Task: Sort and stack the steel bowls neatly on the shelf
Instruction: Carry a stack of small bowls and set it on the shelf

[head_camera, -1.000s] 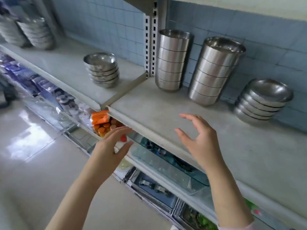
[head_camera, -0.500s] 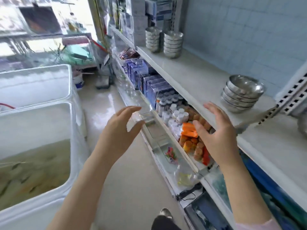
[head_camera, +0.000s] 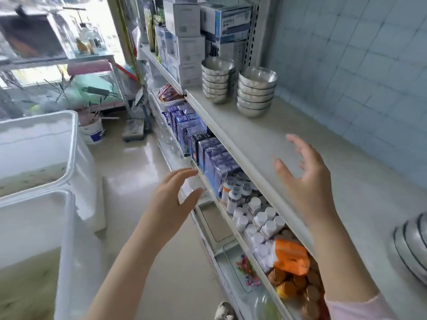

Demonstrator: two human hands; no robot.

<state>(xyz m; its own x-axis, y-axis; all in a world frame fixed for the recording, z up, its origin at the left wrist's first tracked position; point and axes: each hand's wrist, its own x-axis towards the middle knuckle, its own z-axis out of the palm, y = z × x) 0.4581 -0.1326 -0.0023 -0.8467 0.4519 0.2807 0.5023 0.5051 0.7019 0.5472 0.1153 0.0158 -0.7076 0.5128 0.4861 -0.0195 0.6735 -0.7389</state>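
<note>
Two stacks of steel bowls stand at the far end of the white shelf [head_camera: 265,144]: a narrower stack [head_camera: 217,80] and a wider stack [head_camera: 256,92] to its right. Another bowl stack [head_camera: 413,245] is cut off at the right edge. My right hand [head_camera: 305,183] hovers open above the shelf's bare middle, well short of the far stacks. My left hand [head_camera: 175,199] is open in the aisle, in front of the lower shelf. Neither hand holds anything.
Boxes [head_camera: 203,31] are piled on the shelf behind the bowls. The lower shelf holds blue cartons [head_camera: 208,148], white bottles [head_camera: 254,218] and an orange packet [head_camera: 290,257]. White tubs [head_camera: 37,162] stand on the left of the floor aisle. A tiled wall [head_camera: 358,65] backs the shelf.
My view has swung left along the shelf, from the tall bowl stacks to the two far stacks. Both hands stayed open and empty; the right one rose over the shelf.
</note>
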